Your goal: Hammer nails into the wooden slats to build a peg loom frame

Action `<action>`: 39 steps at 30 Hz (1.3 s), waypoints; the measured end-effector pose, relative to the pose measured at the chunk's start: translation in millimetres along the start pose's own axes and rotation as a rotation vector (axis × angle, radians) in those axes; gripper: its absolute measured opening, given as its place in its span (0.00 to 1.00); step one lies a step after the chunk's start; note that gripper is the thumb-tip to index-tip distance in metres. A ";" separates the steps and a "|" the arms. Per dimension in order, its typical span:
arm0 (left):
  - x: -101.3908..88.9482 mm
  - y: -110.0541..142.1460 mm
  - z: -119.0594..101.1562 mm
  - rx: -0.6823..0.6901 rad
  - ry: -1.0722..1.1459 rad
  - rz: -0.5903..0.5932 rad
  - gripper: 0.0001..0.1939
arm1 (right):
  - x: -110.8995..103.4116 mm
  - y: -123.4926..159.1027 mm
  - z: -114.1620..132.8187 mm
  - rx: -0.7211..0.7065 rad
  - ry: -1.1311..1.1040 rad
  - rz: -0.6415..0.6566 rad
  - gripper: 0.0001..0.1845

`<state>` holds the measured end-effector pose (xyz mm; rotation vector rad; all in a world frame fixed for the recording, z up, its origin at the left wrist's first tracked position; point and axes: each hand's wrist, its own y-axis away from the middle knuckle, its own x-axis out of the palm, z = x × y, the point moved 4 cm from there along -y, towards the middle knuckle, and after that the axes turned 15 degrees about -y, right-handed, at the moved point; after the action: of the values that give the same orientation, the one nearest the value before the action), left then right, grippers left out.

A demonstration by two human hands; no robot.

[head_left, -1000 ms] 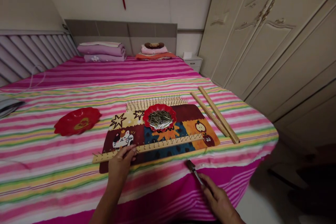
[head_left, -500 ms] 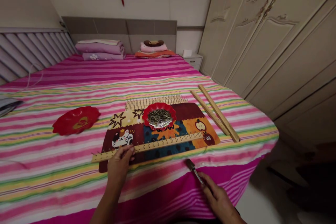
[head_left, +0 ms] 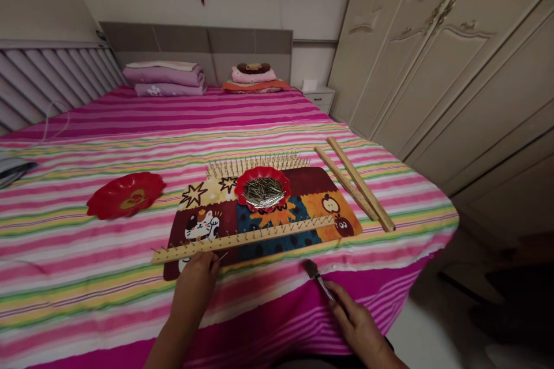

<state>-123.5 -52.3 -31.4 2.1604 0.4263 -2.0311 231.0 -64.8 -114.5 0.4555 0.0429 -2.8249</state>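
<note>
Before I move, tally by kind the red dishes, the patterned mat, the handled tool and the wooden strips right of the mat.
Red dishes: 2
Patterned mat: 1
Handled tool, in the right hand: 1
Wooden strips right of the mat: 2
Total: 6

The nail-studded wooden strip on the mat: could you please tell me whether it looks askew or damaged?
The strip looks off-centre: its left end juts past the mat, while its right end stops inside. No damage discernible.

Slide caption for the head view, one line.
Left hand pinching a nail by a nail-studded wooden strip, right hand holding a hammer, red bowl of nails beyond.
</note>
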 end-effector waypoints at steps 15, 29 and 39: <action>10.8 -7.1 -4.3 -0.360 1.080 0.227 0.20 | 3.8 0.6 0.6 0.016 0.082 0.059 0.24; 11.4 -12.3 -10.1 -0.417 0.668 -0.039 0.17 | 4.2 1.3 2.0 -0.016 0.111 0.037 0.23; 13.7 -15.6 -8.4 -0.356 0.552 -0.051 0.13 | 3.6 2.4 -2.7 0.001 0.072 0.044 0.23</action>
<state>-119.6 -33.5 -43.0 2.4493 0.8394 -1.2194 229.2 -67.8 -118.2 0.5515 0.0448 -2.7652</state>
